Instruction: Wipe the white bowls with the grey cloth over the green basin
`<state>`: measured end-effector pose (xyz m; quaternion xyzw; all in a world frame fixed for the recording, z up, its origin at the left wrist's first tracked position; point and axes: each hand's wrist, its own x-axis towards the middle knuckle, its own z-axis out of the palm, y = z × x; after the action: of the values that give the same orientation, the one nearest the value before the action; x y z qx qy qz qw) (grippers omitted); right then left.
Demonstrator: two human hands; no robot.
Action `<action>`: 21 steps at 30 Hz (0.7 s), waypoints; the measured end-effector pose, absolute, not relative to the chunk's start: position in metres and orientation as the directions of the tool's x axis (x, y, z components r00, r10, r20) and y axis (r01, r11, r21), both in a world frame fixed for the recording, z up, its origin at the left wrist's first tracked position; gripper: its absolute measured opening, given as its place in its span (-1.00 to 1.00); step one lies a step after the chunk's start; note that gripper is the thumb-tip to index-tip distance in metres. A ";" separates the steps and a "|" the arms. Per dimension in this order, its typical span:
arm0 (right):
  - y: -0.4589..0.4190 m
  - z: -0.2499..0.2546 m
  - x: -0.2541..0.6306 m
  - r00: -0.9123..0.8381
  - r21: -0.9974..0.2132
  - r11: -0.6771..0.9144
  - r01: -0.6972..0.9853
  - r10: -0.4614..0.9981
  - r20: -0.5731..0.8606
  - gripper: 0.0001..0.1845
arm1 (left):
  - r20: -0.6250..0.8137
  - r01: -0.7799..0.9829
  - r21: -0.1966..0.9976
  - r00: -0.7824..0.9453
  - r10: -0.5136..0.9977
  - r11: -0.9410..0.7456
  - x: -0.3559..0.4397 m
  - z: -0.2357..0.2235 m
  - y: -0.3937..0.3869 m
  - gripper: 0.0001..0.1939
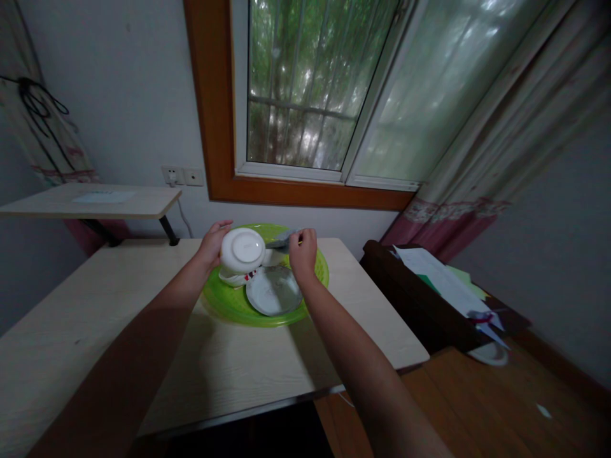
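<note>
My left hand (214, 245) grips a white bowl (243, 250) by its side, tilted so that its underside and foot ring face me. In my right hand (303, 254), closed in a pinch, is a grey cloth (282, 241) that hangs toward the bowl, a little to its right. Both hands are above a round green tray (224, 305). On the tray, a white plate (273, 291) lies between my forearms. Below the held bowl sits another white bowl (232, 278) with a red and black pattern, partly hidden.
The tray stands on a light wooden table (229, 362). A raised shelf (90, 198) stands at the table's left. Right of the table, a dark brown piece of furniture (405, 299) holds papers (439, 280). A window (310, 95) is behind.
</note>
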<state>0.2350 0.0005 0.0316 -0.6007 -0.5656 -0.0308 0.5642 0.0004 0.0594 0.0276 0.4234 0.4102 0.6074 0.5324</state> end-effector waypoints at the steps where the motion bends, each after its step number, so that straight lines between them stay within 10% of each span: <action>1: 0.002 0.030 0.235 0.336 -0.654 0.293 0.698 0.672 0.660 -0.82 | 0.086 -0.297 0.949 -0.076 0.993 -0.105 0.000 0.028 0.060 -0.60; 7: 0.002 0.020 0.220 -0.080 -0.665 0.566 0.487 0.787 0.611 -0.83 | 0.157 -0.295 0.940 -0.072 0.985 -0.172 0.000 0.027 0.062 -0.62; 13: -0.006 0.018 0.217 -0.138 -0.880 0.393 0.267 0.919 0.368 -0.46 | 0.210 -0.288 0.934 -0.039 0.977 -0.212 -0.001 0.028 0.059 -0.58; 21: -0.008 0.016 0.212 -0.199 -0.856 0.385 0.344 0.921 0.334 0.01 | 0.263 -0.271 0.929 0.002 0.965 -0.253 0.001 0.032 0.051 -0.54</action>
<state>0.2122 -0.0076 0.0165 -0.4501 -0.7030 0.3242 0.4451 0.0014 0.0507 0.0318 0.4985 0.3477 0.6147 0.5027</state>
